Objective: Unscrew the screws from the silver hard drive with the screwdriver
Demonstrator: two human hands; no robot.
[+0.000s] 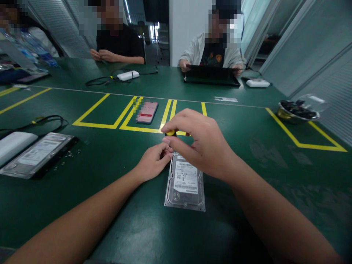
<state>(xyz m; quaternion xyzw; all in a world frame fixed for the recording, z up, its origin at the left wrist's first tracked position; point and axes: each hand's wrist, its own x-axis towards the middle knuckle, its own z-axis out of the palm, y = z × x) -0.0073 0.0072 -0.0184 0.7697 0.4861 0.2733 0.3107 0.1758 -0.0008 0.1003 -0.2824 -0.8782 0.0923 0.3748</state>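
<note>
Fingertips of my right hand [203, 145] pinch a small yellow-topped tool [171, 132] over the silver rectangular hard drive [186, 181] on the green bench [115, 154], my left hand [154, 161] closed at its far edge.

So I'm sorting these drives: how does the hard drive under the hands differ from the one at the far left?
The centre hard drive lies lengthwise away from the viewer, both hands at its far end; the left hard drive lies askew, untouched, beside a white box. Both lie flat, label up, silver-cased.
</note>
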